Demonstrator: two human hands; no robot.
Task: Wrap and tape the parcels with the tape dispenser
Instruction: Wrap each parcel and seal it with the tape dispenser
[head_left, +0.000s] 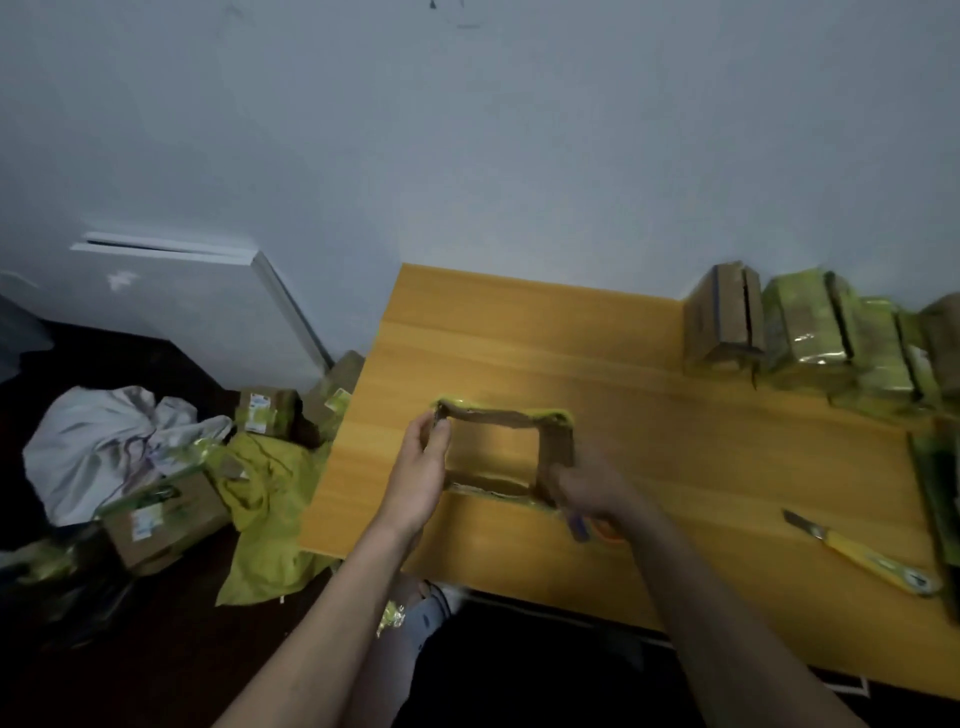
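We see an open cardboard box (501, 452) standing on the yellow wooden surface (519, 332) near its left edge, towards the near side. The box shows as a hollow brown frame with yellow-green tape along its rims, and the wood shows through its middle. The left hand (418, 475) pinches the box's left wall at the far left corner, thumb on one face and fingers curled over the other. The right hand (587, 491) is blurred; it lies against the box's near right corner with its fingers curled, and something blue and orange (592, 527) shows just beneath it, which we cannot identify. Whether that hand grips the box or the object under it we cannot tell.

At the far right corner of the surface a row of parcels (810, 338) stands against the wall, one plain brown cardboard, the others wrapped in yellow-green tape. A yellow-handled utility knife (860, 553) lies near the right edge, close to the near side, blade pointing left. On the floor to the left of the surface lie more cardboard boxes (161, 519), yellow-green wrapping (270, 499) and a white bundle of cloth (104, 447).
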